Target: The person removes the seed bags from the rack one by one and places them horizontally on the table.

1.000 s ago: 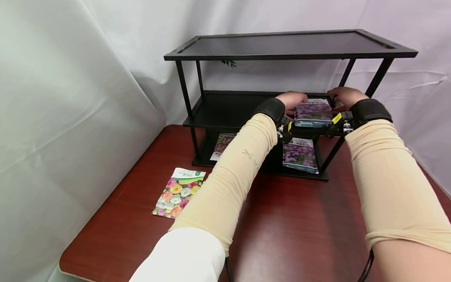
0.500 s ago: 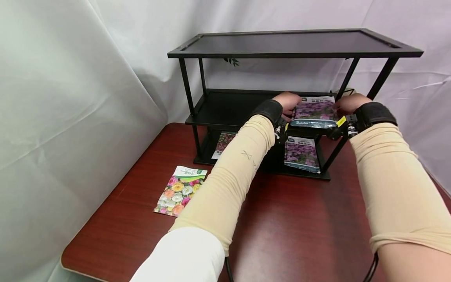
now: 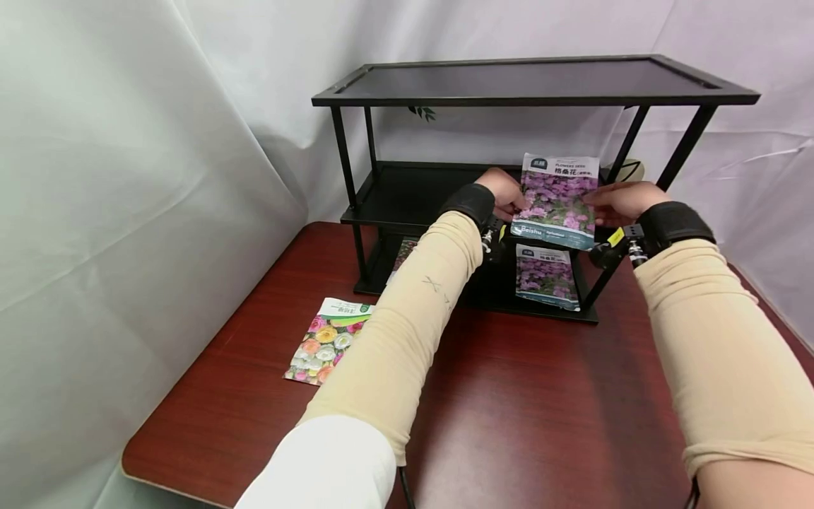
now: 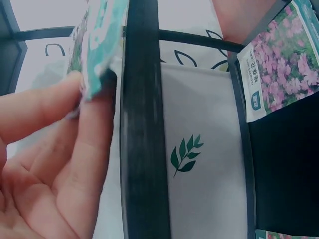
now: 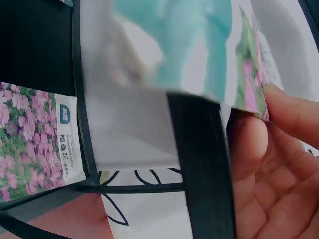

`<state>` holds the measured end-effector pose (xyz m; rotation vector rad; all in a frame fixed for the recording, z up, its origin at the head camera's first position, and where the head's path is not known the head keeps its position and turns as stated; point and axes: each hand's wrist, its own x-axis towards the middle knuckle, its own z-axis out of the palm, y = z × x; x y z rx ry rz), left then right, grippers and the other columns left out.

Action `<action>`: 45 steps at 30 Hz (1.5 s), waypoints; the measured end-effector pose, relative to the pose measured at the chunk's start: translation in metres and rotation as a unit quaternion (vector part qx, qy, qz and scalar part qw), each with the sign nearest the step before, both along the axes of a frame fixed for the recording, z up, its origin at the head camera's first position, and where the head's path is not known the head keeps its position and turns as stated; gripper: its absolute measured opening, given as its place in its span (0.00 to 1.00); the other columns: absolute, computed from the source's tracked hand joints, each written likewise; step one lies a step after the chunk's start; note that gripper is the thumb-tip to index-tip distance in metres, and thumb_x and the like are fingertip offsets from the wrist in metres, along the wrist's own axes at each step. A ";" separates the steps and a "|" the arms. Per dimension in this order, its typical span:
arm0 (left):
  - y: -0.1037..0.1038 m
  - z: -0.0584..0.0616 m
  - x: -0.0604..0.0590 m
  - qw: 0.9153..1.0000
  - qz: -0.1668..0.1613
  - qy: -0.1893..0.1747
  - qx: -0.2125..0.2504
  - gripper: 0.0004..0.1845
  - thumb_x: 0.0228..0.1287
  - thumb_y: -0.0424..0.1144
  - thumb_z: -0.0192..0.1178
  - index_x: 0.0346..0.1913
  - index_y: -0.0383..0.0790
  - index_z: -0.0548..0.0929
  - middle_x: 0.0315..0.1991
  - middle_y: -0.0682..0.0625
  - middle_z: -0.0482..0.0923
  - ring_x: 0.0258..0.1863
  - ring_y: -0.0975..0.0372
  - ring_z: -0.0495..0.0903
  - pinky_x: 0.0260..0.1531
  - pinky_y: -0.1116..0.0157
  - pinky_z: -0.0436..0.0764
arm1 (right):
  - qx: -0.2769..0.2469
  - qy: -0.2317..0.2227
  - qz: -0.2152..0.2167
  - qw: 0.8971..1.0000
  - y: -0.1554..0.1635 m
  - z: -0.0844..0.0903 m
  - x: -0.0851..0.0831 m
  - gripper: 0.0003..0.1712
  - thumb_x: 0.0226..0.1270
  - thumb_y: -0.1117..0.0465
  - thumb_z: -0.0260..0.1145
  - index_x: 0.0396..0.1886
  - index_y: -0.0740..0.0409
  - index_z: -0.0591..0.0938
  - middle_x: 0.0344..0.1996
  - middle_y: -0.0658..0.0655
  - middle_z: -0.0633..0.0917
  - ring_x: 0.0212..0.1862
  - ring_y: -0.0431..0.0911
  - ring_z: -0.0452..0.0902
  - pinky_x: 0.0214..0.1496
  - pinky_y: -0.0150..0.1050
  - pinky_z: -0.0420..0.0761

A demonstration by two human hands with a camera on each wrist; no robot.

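Two beige-sleeved arms stretch across a dark red wooden bench [image 3: 521, 410] toward a black three-tier metal rack [image 3: 534, 81] standing at its far side. Near the bench's left edge a seed packet printed with multicoloured blooms [image 3: 327, 341] lies flat, well apart from the hands, with bare wood open between it and the rack.

On the rack's bottom shelf lies a purple-flower seed packet [image 3: 547, 276], and a second packet [image 3: 405, 252] lies to its left, partly hidden by the left arm.

Above, in front of the middle shelf, both hands hold up a third purple-flower seed packet [image 3: 557, 201], tilted nearly upright, pink-purple blossoms across its face, a teal band along its lower edge and a white title strip on top. The left hand [image 3: 505, 194] pinches its left edge between thumb and fingers; the right hand [image 3: 620, 201] pinches its right edge just beside the rack's front right post. The top shelf overhangs the packet with room above it.

White cloth [image 3: 127, 177] drapes behind and to the left.
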<state>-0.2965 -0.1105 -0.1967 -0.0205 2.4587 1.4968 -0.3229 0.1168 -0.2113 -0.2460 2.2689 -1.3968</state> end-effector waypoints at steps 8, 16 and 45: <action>-0.022 0.001 0.009 0.996 -0.011 -0.024 0.080 0.28 0.61 0.32 0.60 0.64 0.37 0.68 0.54 0.45 0.75 0.48 0.57 0.78 0.32 0.69 0.81 | -0.181 -0.001 -0.075 0.981 -0.009 -0.010 0.016 0.01 0.66 0.57 0.60 0.34 0.47 0.77 0.26 0.45 0.77 0.28 0.36 0.73 0.33 0.29 0.77; -0.041 -0.006 0.009 0.990 -0.009 0.011 0.138 0.26 0.60 0.31 0.61 0.61 0.33 0.69 0.49 0.42 0.78 0.36 0.58 0.80 0.31 0.67 0.81 | -0.226 0.005 -0.081 0.971 -0.028 -0.010 0.026 0.09 0.60 0.50 0.64 0.31 0.49 0.78 0.25 0.47 0.73 0.27 0.38 0.69 0.33 0.30 0.75; -0.060 -0.028 0.037 0.977 -0.059 0.036 0.203 0.14 0.65 0.33 0.57 0.50 0.28 0.78 0.36 0.41 0.80 0.33 0.55 0.82 0.33 0.61 0.82 | -0.227 0.140 -0.144 0.953 -0.048 -0.039 0.068 0.11 0.60 0.51 0.65 0.22 0.49 0.83 0.21 0.48 0.70 0.23 0.38 0.63 0.23 0.27 0.71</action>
